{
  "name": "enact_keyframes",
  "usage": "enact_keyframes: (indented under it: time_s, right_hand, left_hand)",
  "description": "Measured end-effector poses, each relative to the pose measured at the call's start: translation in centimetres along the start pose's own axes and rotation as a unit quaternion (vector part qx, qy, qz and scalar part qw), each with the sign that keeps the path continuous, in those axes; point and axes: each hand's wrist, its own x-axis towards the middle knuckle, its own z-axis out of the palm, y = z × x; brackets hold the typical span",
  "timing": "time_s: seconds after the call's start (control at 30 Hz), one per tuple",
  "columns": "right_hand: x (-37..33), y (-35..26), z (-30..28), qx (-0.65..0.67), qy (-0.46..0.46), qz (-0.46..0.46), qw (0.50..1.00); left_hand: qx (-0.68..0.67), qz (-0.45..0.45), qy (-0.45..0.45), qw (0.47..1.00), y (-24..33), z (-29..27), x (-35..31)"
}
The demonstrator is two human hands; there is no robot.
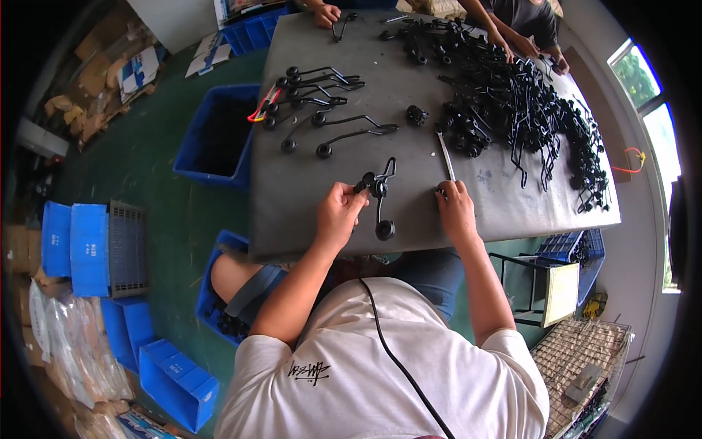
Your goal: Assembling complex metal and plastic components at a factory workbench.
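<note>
My left hand (339,214) is closed on a black bent-rod part (379,189) with round ends, held near the table's front edge. One looped end points away from me and a round end hangs toward me. To the right, my right hand (458,211) is closed around the dark handle of a tool with a narrow silver blade (447,161). The blade points away from me; I cannot tell if it is a knife. Several similar bent-rod parts (355,134) lie in a row beyond my left hand. A small cluster of black round pieces (417,115) sits beyond the blade.
A large heap of black bent-rod parts (537,102) covers the table's right side. Other people's hands (326,14) work at the far edge. Red-and-yellow-handled pliers (263,106) lie at the left edge. A blue bin (212,132) stands left of the grey table (292,197).
</note>
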Motion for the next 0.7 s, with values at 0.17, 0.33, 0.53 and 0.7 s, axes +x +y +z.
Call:
enact_keyframes:
  time_s: [0.17, 0.33, 0.53, 0.7]
  right_hand:
    - [0.1, -3.9, 0.8, 0.401, -0.09, 0.044, 0.911]
    - [-0.4, -8.9, 0.5, 0.399, -0.094, -0.065, 0.91]
    - [-0.7, -8.6, 0.1, 0.322, -0.083, -0.109, 0.937]
    - [-0.6, -8.5, 0.0, 0.31, -0.101, -0.096, 0.94]
  left_hand:
    - [0.043, -0.012, 0.007, 0.999, 0.9, 0.5, -0.3]
    - [0.07, -0.018, 0.009, 0.997, 0.9, 0.3, -0.4]
    - [0.073, -0.03, 0.007, 0.997, 1.2, 0.5, -0.5]
    - [0.101, -0.012, 0.008, 0.995, 1.0, 0.5, -0.4]
